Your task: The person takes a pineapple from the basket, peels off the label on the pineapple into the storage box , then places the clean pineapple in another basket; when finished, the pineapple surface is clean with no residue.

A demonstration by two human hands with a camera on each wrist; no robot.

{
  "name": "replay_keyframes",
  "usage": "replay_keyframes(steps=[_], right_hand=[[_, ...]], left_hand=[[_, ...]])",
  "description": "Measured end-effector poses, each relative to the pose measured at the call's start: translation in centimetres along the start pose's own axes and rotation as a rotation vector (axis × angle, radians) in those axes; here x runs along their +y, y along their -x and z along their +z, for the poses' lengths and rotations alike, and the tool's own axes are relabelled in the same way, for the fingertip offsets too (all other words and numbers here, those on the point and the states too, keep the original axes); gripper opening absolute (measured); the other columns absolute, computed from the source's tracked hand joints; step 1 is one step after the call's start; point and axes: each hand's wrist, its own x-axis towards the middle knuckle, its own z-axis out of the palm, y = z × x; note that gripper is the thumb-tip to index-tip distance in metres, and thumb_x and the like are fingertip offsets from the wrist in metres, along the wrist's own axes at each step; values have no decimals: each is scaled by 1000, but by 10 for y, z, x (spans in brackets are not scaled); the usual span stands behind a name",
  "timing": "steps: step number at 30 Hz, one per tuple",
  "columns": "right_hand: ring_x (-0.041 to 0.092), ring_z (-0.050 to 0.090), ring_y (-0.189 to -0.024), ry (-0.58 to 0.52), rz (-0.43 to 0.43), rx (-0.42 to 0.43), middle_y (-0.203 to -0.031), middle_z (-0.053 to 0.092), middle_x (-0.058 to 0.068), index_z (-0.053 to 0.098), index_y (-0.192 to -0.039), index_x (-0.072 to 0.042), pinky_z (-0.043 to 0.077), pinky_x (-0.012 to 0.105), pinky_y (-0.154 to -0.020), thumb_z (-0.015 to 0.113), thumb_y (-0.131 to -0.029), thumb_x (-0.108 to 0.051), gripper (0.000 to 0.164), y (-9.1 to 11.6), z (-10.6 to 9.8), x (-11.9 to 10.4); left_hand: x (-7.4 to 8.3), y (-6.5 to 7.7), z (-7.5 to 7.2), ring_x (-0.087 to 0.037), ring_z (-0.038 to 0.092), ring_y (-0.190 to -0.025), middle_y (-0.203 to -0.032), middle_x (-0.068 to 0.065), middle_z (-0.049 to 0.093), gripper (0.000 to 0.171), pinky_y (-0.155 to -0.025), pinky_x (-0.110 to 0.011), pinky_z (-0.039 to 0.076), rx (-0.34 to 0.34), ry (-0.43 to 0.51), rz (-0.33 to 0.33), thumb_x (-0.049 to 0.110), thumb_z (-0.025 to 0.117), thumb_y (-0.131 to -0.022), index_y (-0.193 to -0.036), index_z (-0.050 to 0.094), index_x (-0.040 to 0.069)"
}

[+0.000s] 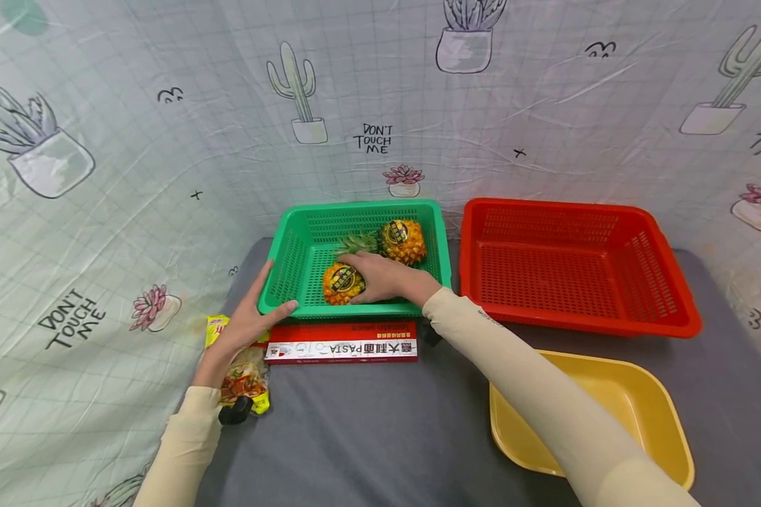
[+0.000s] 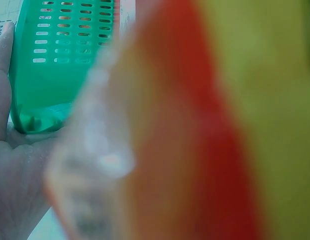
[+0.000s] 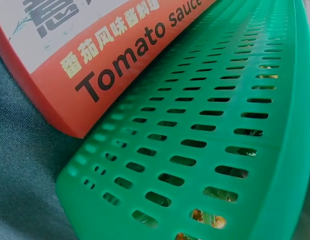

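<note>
A green basket holds two pineapples. Over the front pineapple my right hand reaches in and grips it, fingers at its back and thumb at its front. The second pineapple lies behind, its leafy crown pointing left. At the basket's front left corner my left hand touches the outside, fingers straight along the left side and thumb at the front rim. In the left wrist view, that hand lies against the green wall, with a blurred package filling the foreground. The right wrist view shows only the basket's slotted side.
A red and white pasta box lies along the basket's front. Under the left forearm is a yellow-edged food packet. A red basket stands to the right, with a yellow basin in front, partly behind my right sleeve. Patterned cloth hangs behind.
</note>
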Motion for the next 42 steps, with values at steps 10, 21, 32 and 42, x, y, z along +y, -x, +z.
replay_keyframes(steps=[10, 21, 32, 42], right_hand=[[31, 45, -144, -22, -1, 29, -160, 44, 13, 38, -164, -10, 41, 46, -114, 85, -93, -36, 89, -1, 1, -1], [28, 49, -140, -47, 3, 74, -157, 49, 11, 44, -160, -11, 44, 43, -112, 87, -90, -34, 85, -1, -2, -2], [28, 45, -145, -81, -7, 91, -160, 47, 10, 43, -161, -7, 41, 42, -115, 87, -88, -31, 89, 3, -10, -1], [21, 57, -128, -93, -26, 132, -151, 57, 7, 46, -160, -9, 48, 36, -105, 87, -86, -32, 88, 8, -20, -5]], left_hand=[[2, 0, -1, -50, 20, -154, -175, -13, 1, 103, -114, -71, 30, -5, 7, 3, 30, 75, -101, -171, 0, 38], [35, 13, 0, -52, 14, -154, -175, -17, 0, 105, -113, -76, 26, -13, -13, -6, 32, 75, -101, -172, -1, 28], [33, 12, -2, -51, 11, -155, -175, -18, 0, 103, -115, -74, 24, -11, -22, -20, 30, 75, -101, -172, 0, 25], [-2, -1, -1, -47, 10, -157, -176, -8, 0, 104, -113, -76, 26, 7, -61, 0, 41, 76, -99, -169, -1, 46]])
